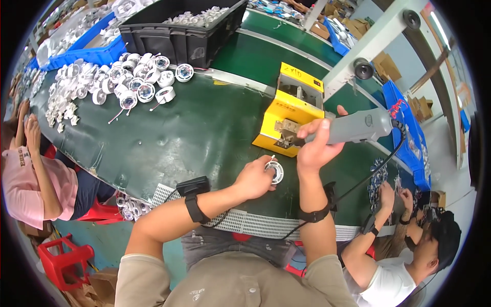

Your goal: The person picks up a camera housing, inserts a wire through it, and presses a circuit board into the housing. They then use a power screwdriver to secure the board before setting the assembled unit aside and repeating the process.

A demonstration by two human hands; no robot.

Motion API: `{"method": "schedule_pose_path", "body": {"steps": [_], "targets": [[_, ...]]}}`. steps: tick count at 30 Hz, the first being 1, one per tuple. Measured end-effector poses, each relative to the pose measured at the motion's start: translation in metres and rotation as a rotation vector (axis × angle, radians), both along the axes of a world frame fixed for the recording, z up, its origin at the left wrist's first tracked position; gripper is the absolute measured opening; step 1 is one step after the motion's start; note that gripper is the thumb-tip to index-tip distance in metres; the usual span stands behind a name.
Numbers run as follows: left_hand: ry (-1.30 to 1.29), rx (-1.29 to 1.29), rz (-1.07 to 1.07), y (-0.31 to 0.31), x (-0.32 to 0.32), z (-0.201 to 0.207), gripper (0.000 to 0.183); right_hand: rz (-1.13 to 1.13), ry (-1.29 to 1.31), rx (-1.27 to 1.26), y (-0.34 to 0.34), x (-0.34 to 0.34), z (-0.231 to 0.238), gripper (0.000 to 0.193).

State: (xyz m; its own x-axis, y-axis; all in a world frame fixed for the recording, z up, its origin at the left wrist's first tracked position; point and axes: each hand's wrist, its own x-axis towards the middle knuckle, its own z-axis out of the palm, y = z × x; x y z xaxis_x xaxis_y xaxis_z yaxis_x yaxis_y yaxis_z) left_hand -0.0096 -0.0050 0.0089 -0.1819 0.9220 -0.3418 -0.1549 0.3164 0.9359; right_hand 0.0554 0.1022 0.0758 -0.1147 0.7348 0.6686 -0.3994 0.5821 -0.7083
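My left hand [254, 179] is closed on a small white round housing [278, 174] just above the green work surface [189, 133]. A thin white piece sticks up beside the housing. My right hand [318, 151] wraps round a grey electric screwdriver [358, 128], which lies nearly level with its cable end to the right. Its front end points at the metal front of a yellow screw feeder [267, 124]. My fingers hide the screwdriver's tip, so I cannot tell whether it touches the feeder.
Many white round parts with circuit boards [128, 82] lie in a heap at the left. Behind them stand a black crate [179, 43] and a blue tray [89, 53]. The screwdriver's black cable [376, 171] hangs at my right. Co-workers sit on both sides.
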Motion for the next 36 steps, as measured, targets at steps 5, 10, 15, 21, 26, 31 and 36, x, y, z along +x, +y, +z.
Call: {"method": "schedule_pose_path", "body": {"steps": [5, 10, 15, 21, 26, 31, 36], "targets": [[0.01, -0.01, 0.037, -0.003, -0.001, 0.001, 0.031, -0.03, 0.002, -0.067, 0.004, -0.011, 0.002, 0.035], [0.03, -0.006, 0.034, -0.002, -0.002, 0.004, 0.03, -0.008, 0.007, -0.027, 0.008, -0.015, 0.0, 0.032], [0.037, 0.0, 0.044, -0.001, -0.001, 0.001, 0.03, 0.012, -0.005, -0.027, 0.008, -0.016, -0.001, 0.03], [0.046, -0.005, 0.04, -0.001, 0.0, 0.004, 0.03, 0.052, -0.047, 0.019, 0.007, -0.012, -0.003, 0.029], [0.023, -0.008, 0.046, 0.001, 0.0, 0.001, 0.029, 0.141, -0.016, -0.167, -0.012, 0.0, -0.005, 0.033], [0.013, 0.01, 0.053, 0.001, -0.002, -0.003, 0.027, 0.159, 0.021, -0.255, -0.041, 0.016, -0.01, 0.036], [0.007, 0.0, 0.031, 0.002, -0.002, -0.003, 0.026, 0.159, -0.034, -0.218, -0.047, 0.022, -0.017, 0.037]]}}
